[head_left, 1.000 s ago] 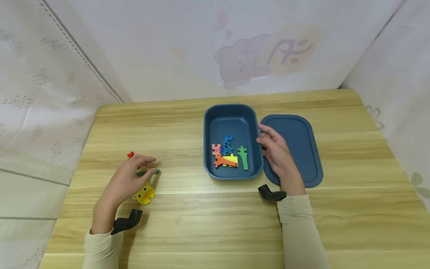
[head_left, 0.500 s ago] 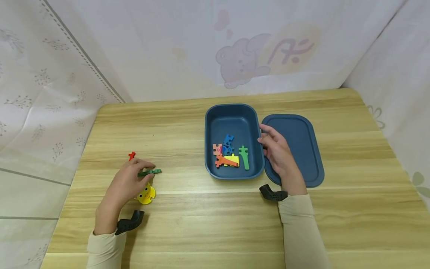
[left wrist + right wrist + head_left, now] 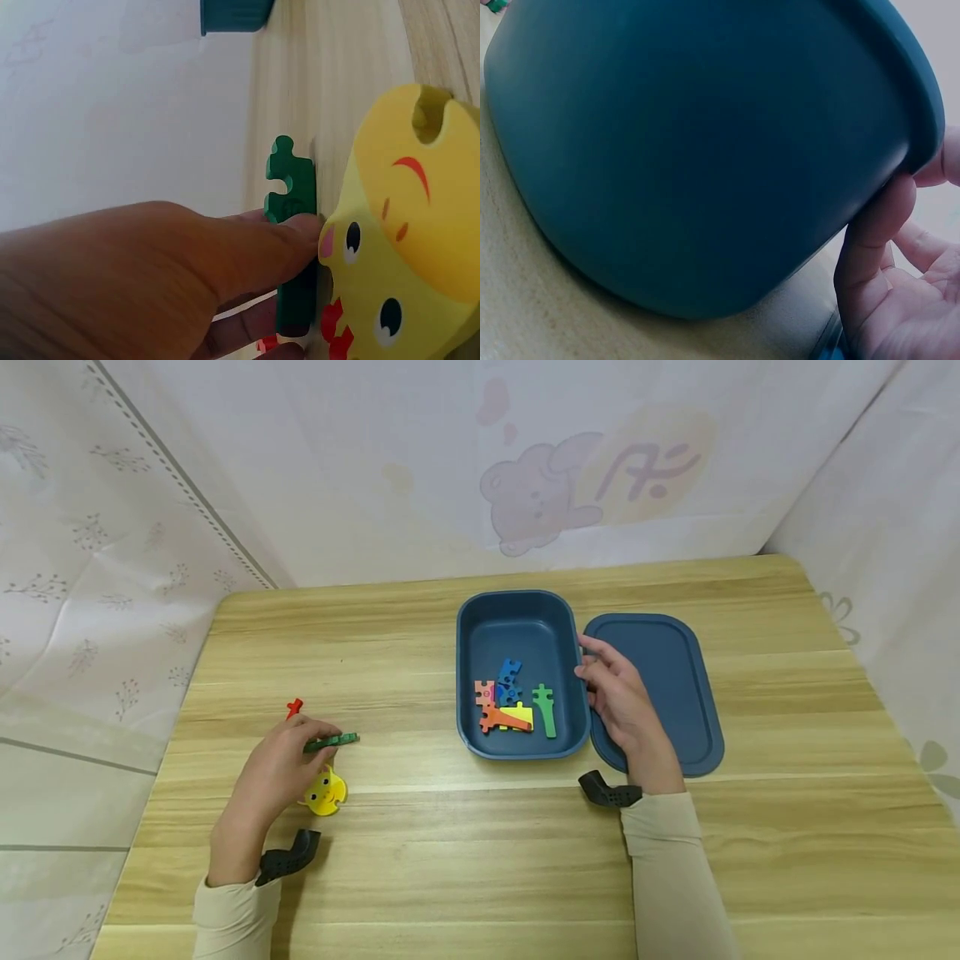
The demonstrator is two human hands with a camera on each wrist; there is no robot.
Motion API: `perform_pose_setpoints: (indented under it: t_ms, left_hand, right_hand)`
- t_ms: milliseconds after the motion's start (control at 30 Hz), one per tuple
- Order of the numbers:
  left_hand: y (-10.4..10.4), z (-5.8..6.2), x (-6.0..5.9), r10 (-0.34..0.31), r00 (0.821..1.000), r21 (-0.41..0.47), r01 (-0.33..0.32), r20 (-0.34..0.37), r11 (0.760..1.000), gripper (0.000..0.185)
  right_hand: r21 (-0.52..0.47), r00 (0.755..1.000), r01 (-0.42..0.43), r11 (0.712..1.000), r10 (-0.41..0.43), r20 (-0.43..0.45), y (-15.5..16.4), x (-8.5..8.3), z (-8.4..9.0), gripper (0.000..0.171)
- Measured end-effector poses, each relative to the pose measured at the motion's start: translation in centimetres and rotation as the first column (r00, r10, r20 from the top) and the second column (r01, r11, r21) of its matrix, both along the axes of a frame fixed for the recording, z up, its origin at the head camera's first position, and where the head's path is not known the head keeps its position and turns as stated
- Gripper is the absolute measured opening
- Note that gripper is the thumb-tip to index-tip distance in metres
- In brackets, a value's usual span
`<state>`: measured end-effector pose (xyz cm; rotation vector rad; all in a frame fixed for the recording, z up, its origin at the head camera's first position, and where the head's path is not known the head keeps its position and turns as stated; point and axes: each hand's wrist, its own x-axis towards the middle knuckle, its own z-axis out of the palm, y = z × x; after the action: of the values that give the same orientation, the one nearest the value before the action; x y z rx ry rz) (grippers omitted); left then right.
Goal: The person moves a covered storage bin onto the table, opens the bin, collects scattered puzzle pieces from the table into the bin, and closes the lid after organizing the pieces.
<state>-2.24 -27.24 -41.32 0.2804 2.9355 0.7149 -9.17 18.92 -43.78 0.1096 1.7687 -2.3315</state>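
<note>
My left hand (image 3: 281,766) pinches a green puzzle piece (image 3: 296,180) between thumb and fingers at the table's left. In the left wrist view the piece stands on its narrow edge, knob pointing away. Right beside it lies a yellow puzzle piece with an animal face (image 3: 324,793), partly covered by the hand in the head view. A red piece (image 3: 295,705) shows just beyond the knuckles. My right hand (image 3: 618,697) touches the outer right side of a blue box (image 3: 465,677), thumb and fingertips just under its rim (image 3: 928,112).
Inside the box lie several puzzle pieces: a light green one (image 3: 545,714), an orange one (image 3: 495,718), a yellow one (image 3: 521,713), a pink one (image 3: 483,692) and blue ones (image 3: 510,672). The blue lid (image 3: 660,685) lies right of the box, partly under my right arm.
My left hand's fingers have closed on the green piece, which now sits tilted up between thumb and fingers. The right hand stays at the box's side.
</note>
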Motion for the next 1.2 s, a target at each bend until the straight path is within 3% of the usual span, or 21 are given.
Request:
perform_pose_setpoints:
  t_ms: [333,700,1033,1200]
  left_hand:
    - [0.0,0.4,-0.1,-0.002,1.0,0.021,0.001,0.017,1.0,0.02]
    - [0.3,2.5,-1.4,-0.026,1.0,0.038,0.026,0.008,0.999,0.013]
    - [1.8,3.9,-3.1,-0.063,0.998,0.132,0.06,0.015,0.989,0.011]
    - [2.9,4.5,-4.1,-0.065,0.998,0.227,0.067,-0.017,0.972,0.025]
  right_hand:
    - [0.003,1.0,-0.001,1.0,0.001,-0.005,-0.1,0.0,0.0,0.06]
    - [-0.003,1.0,-0.001,1.0,0.001,-0.007,-0.1,0.0,-0.1,0.061]
    - [-0.001,1.0,-0.005,1.0,0.005,0.0,0.1,0.0,-0.1,0.061]
    - [0.006,1.0,-0.005,1.0,0.005,0.0,0.1,0.1,0.0,0.061]
